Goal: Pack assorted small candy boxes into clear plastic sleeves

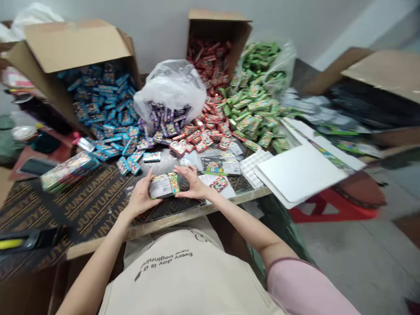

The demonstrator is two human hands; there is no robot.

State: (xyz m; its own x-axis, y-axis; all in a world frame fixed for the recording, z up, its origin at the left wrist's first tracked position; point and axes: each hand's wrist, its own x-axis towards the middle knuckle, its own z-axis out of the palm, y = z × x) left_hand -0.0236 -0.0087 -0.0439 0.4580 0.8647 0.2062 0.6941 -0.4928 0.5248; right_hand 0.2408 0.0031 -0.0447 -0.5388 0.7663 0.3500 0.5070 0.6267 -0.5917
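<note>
My left hand (140, 194) and my right hand (194, 183) hold a small printed box (161, 187) from its two ends, just above the table's front part. Its upper face has a grey panel and a green-and-yellow printed end. A blue small box (152, 157) lies just beyond my hands on clear plastic. To the right of my right hand lie a flat black-and-green printed card (220, 164) and a red printed packet (218, 183) on a white sheet.
Piles of blue boxes (110, 103), purple boxes (167, 120), red boxes (210, 127) and green boxes (256, 105) cover the back. White cartons (302, 170) overhang the table's right edge. At left are a long printed box (70, 170), a phone (37, 165) and a black-and-yellow tool (29, 239).
</note>
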